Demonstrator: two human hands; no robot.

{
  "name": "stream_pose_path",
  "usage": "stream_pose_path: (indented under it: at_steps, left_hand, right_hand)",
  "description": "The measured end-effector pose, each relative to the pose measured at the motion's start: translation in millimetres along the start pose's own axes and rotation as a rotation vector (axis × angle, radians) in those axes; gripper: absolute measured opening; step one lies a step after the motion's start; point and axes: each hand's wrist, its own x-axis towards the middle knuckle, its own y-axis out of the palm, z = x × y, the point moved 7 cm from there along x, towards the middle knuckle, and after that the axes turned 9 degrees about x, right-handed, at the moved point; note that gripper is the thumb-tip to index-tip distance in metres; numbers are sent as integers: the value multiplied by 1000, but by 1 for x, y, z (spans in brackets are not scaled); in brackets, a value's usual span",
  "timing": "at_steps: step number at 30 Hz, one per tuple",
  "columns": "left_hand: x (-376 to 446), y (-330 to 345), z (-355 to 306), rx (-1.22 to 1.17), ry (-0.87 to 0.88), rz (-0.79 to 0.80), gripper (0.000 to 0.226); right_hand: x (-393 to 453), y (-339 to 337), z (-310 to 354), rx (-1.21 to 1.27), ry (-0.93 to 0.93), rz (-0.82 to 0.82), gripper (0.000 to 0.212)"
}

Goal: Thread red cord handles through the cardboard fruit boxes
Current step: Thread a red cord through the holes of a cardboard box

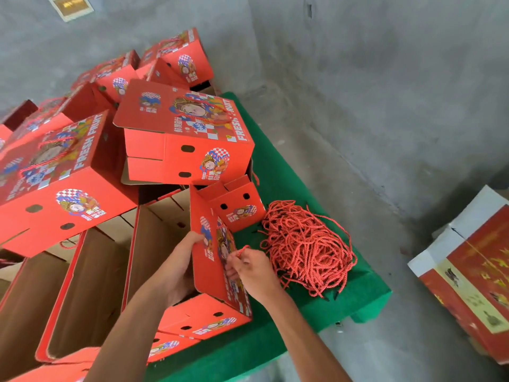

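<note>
Two hands work one box (217, 271): left hand (179, 268) grips its upright lid steady, while right hand (252, 267) pinches a cord (243, 250) against it for threading; spare cords (305, 246) lie just beyond.

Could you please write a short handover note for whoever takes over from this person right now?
Left hand holds the upright lid of the open box from its inner side. Right hand pinches a red cord against the lid's printed face.
The pile of loose cords lies on the green table, right of the box.
Done: stacked boxes behind already show cord handles.
Left: finish this lid, then the open boxes to the left.
</note>
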Motion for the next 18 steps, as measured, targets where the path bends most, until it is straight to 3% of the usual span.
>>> stream_pose_path:
  at_steps: [4, 9, 18]
  left_hand:
    - [1, -1, 1, -3, -14, -67, 59]
    - [-7, 2, 2, 9, -7, -38, 60]
    - [-13, 5, 0, -34, 0, -23, 60]
  right_hand:
    - [-3, 2, 4, -218, -55, 29, 23]
    - [-4, 3, 9, -427, -131, 16, 27]
    - [-1, 2, 1, -398, -90, -12, 32]
